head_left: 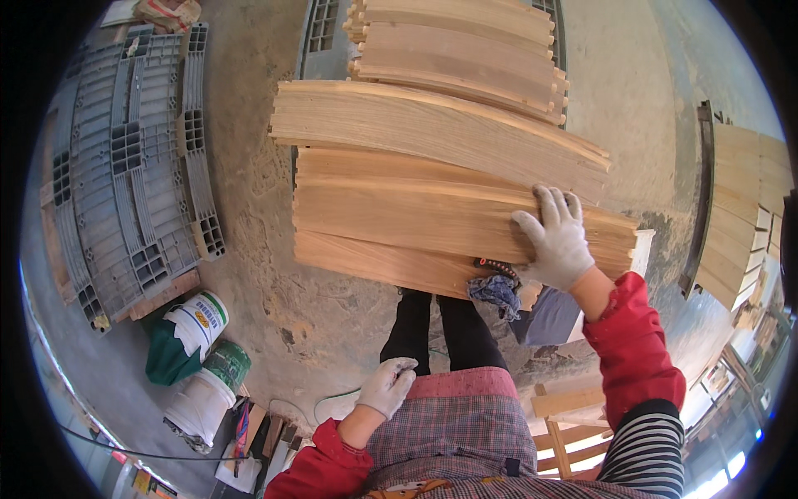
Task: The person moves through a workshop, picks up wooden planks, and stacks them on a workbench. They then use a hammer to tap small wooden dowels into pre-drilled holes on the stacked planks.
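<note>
The black-and-orange handle (494,265) could be knocked off the near edge of the wooden boards (399,200) if the right hand (560,249) sweeps leftward. Its fingers are spread, resting on the boards toward their right end; the left hand's (388,389) curl loosely by the apron (453,416), apparently holding nothing.

Right grip (557,239) spread on wooden board (407,206); left grip (387,389) near apron (449,426).

Wood boards (407,200) are looking smooth and matt (grain's showing, btw), while the grey pallet (93,170) is sporting dull, ribbed plastic.
</note>
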A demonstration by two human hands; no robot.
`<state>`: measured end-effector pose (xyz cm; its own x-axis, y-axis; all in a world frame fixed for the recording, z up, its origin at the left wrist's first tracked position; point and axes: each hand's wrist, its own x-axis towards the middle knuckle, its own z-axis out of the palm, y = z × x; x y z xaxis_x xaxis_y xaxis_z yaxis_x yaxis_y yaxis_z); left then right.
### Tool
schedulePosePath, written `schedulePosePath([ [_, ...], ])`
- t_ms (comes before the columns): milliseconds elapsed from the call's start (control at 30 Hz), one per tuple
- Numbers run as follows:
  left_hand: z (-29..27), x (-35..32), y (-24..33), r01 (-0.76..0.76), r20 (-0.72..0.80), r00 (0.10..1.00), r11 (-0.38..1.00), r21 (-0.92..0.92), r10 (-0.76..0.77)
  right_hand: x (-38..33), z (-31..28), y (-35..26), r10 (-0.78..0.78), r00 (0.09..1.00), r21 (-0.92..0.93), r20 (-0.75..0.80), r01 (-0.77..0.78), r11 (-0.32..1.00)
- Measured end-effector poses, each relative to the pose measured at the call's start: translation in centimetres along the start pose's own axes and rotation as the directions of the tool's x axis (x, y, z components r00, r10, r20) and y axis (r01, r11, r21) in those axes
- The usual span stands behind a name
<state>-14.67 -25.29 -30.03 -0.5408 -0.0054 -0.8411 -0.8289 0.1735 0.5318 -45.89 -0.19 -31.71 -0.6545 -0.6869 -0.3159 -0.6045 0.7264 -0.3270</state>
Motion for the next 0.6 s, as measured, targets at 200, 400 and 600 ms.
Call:
schedulePosePath([
  [200,-1.1,1.3,-2.1,0.01,-0.025,1.0,0.997,-0.073,-0.012,-1.2,-3.7,0.6,-0.068,0.982,-0.018,-0.175,0.065,0.998],
  [400,-2.6,2.5,0.7,0.0,-0.029,1.0,1.0,0.009,0.001,2.3,-4.1,1.8,0.03,0.965,-0.035,-0.26,-0.04,0.999],
  [600,-5.3,6.0,3.0,-0.104,-0.004,0.994,0.966,0.238,0.108,2.7,1.0,6.5,0.288,0.915,-0.052,-0.281,-0.314,0.948],
])
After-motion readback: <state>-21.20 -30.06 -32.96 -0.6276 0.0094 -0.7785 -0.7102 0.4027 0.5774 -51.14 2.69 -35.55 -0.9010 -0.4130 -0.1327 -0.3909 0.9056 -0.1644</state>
